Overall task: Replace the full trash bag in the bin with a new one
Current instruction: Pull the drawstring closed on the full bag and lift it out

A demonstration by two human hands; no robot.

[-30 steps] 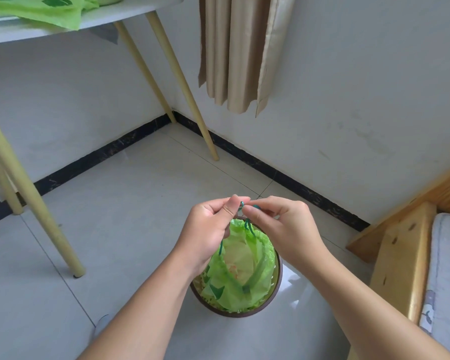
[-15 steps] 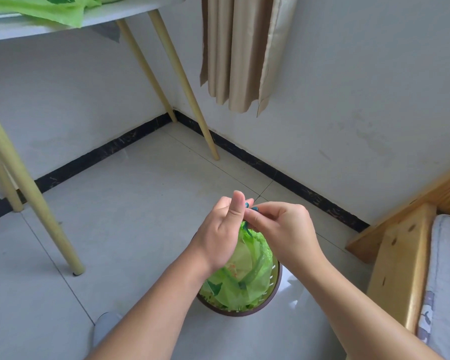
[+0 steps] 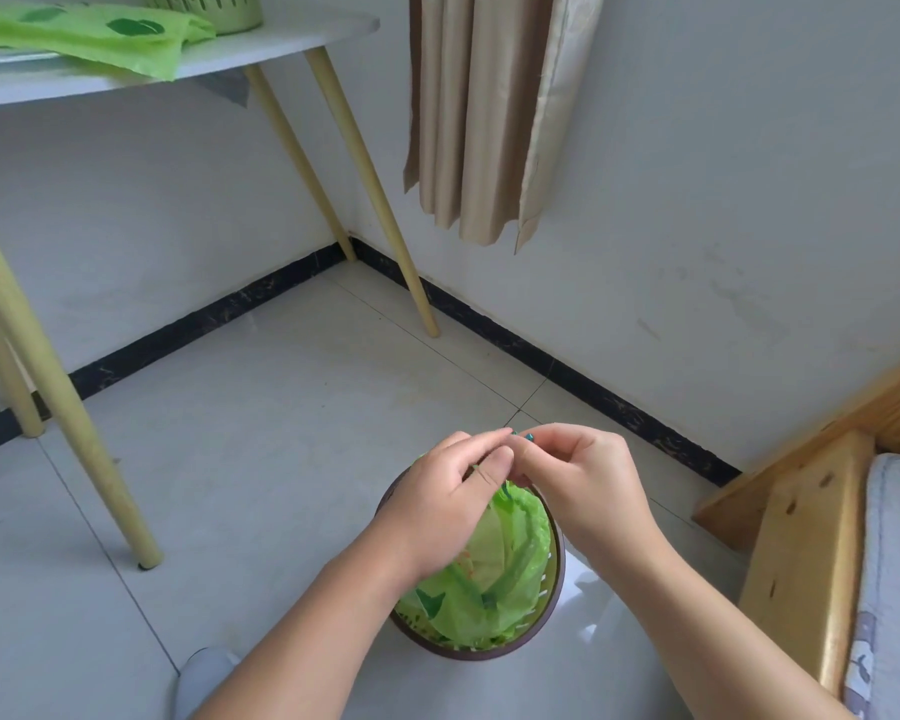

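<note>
Low in the frame's centre, a round brown plastic bin (image 3: 551, 623) on the tiled floor holds the full translucent green trash bag (image 3: 510, 563). Above it, the left hand (image 3: 450, 504) and right hand (image 3: 583, 483) each have a narrow grip pinching the bag's dark green drawstring (image 3: 521, 434). A flat green bag (image 3: 89, 36) lies on the white tabletop (image 3: 261, 49), upper left.

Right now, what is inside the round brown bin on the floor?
A gathered green plastic trash bag fills the round brown bin. Both hands pinch its dark green drawstring on top. The bag's contents are hidden.
</note>
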